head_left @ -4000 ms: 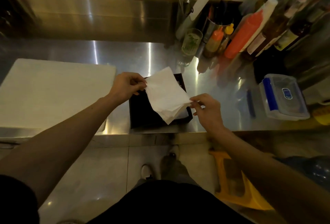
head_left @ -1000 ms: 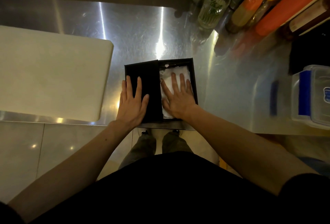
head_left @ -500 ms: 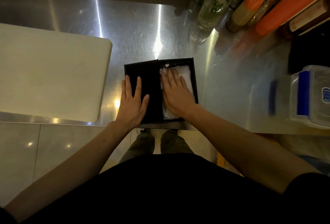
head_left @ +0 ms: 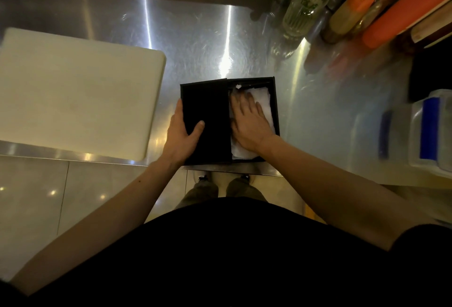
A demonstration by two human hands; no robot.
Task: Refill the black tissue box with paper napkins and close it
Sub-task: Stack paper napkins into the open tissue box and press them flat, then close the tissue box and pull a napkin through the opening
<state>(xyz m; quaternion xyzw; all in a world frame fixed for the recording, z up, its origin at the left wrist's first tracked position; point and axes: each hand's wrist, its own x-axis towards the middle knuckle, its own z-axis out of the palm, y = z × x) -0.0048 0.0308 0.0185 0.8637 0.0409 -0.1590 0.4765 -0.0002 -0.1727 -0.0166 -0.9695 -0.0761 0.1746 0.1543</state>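
1. Black on steel, head view: the black tissue box [head_left: 275, 101] sits at the near edge of the steel counter [head_left: 195, 37], straight ahead of the person, long axis running away from them.
2. Sliding lid [head_left: 206, 116] covers approx. the left half; the right half is open, w/ white paper napkins [head_left: 263, 101] showing inside.
3. Left hand [head_left: 179, 135] has the lid's left edge: fingers curled round the side, thumb on top. Firm hold, not a fist.
4. Right hand [head_left: 249, 123] lies flat, fingers spread, palm down on the napkins. Gripping nothing, just pressing the stack low.
5. Key relation: the opening lies right of the lid's free edge, and the right hand is right in it. The left hand is the one on the lid, so prob. it drives the close, sideways to the right, across the long axis.
6. Judgement: the right hand must clear out as the lid comes over, else fingers or a napkin corner could catch.
7. Other containers: a glass [head_left: 303, 8] w/ green sprigs far right, sauce bottles [head_left: 352, 10] beside it, clear plastic tub [head_left: 433, 135] at right, contents unclear. White cutting board [head_left: 73, 91] at left, bare.
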